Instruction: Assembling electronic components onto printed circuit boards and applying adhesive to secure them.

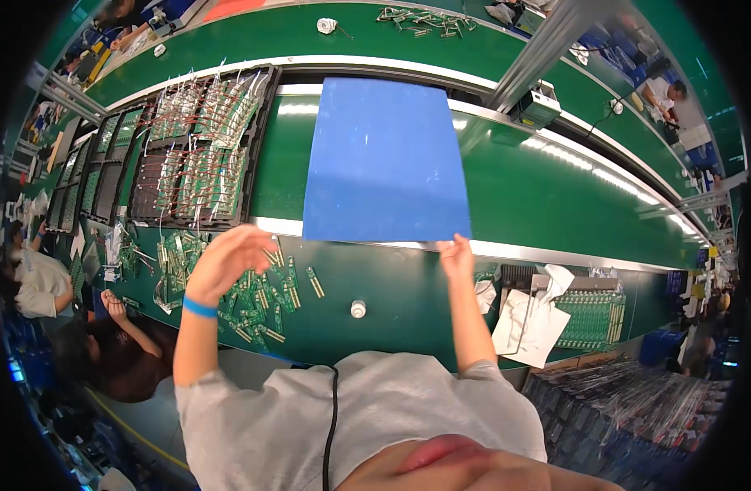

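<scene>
A large blue sheet [388,155] lies across the green work surface in front of me, its near edge over the metal rail. At its near right corner my right hand [456,254] pinches the edge between thumb and fingers. My left hand [232,258], with a blue band at the wrist, hovers left of the sheet, loosely curved and holding nothing that I can see. Beneath and beside it, a loose pile of narrow green circuit boards [265,296] is scattered on the near table. A small white bottle-like object [358,308] stands to the right of the pile.
Black trays [246,196] of wired boards stand at the left. On the right are white sheets [529,331] beside a row of green boards [592,319]. A metal post [547,49] rises at the far right. Another person [118,348] sits at the left.
</scene>
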`<state>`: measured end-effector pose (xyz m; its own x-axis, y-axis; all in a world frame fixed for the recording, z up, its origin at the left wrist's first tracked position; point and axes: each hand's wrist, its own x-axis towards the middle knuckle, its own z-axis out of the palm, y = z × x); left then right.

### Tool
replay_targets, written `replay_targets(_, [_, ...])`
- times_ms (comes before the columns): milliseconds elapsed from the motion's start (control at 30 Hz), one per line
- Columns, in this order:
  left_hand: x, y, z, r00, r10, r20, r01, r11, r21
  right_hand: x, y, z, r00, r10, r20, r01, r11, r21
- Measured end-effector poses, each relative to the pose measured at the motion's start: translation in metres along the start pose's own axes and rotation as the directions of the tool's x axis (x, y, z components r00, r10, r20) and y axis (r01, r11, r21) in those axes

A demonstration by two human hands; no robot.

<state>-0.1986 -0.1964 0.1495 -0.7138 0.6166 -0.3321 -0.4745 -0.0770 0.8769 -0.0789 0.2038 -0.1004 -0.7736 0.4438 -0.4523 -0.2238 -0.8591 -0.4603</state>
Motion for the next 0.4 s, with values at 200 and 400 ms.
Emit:
replay_targets(200, [-0.105, -0.063, -0.039, 0.953, 0.224, -0.202, -0.277, 0.915, -0.294, 0.03, 0.085, -0.055, 0.996, 0.051, -0.08, -0.047, 0.998, 0.047])
replay_targets(400, [-0.156, -0.123, -0.057, 0.961, 0.246, -0.127, -0.265, 0.951, -0.159, 0.039, 0.073, -0.039, 0.934, 0.298, -0.195, -0.355, 0.817, -0.455])
